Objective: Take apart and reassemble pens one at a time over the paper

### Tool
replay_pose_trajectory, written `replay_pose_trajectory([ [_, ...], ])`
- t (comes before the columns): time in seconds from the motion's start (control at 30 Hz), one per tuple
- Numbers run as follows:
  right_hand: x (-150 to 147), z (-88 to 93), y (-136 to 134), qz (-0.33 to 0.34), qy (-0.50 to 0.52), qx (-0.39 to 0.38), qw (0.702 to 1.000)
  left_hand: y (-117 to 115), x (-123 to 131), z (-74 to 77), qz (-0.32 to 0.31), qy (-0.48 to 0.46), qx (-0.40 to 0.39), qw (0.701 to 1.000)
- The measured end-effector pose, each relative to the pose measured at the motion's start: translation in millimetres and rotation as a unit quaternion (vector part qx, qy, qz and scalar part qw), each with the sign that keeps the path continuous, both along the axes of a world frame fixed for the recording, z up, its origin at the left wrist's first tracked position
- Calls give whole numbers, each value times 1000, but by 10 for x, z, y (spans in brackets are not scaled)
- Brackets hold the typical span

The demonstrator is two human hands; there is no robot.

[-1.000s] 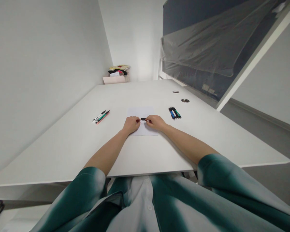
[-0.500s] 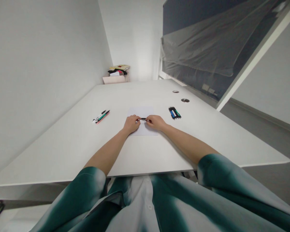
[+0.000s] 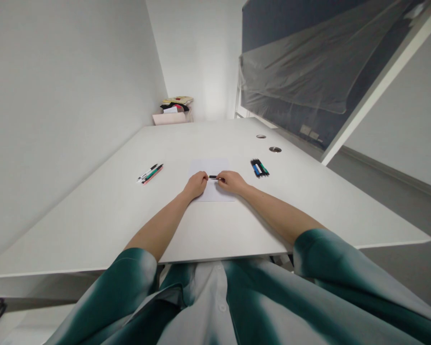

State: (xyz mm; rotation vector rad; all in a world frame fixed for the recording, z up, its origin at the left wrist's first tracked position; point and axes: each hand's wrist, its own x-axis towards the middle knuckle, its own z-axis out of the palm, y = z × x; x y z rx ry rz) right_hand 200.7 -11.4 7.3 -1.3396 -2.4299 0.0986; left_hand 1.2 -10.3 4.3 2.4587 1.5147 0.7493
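On the white table lies a sheet of white paper (image 3: 215, 192), with both hands over its middle. My right hand (image 3: 233, 182) is closed on a dark pen (image 3: 213, 177), held level with one end pointing left. My left hand (image 3: 197, 185) is closed beside that end, its fingers curled at the pen's tip. Whether those fingers hold anything is hidden. Left of the paper lie several pens (image 3: 151, 173), white, green and red, side by side at a slant. To the right, several dark pens (image 3: 259, 168) with blue, white and green parts lie in a close row.
The white table (image 3: 215, 230) runs along the wall at left. Two round metal grommets (image 3: 275, 149) are set in its right side. A pinkish box (image 3: 169, 118) with cloth-like items stands at the far end. A dark panel under plastic sheeting (image 3: 294, 81) leans at right.
My left hand's fingers have curled in and drawn slightly left, off the pen's left end. My right hand and the pen have hardly moved.
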Motion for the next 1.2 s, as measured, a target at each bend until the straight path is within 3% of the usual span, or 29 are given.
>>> replay_pose_trajectory([
  [0.17,0,-15,14,6,-3,2,1000,-7,5,43,-3,47,-24,999],
  [0.4,-6,-26,14,16,6,5,1000,-46,17,34,30,29,-2,999],
  [1.03,-3,-38,51,41,2,29,999,-28,26,17,6,56,-2,998],
  [1.2,21,-42,83,-23,49,45,998,-11,-1,20,41,53,7,998],
])
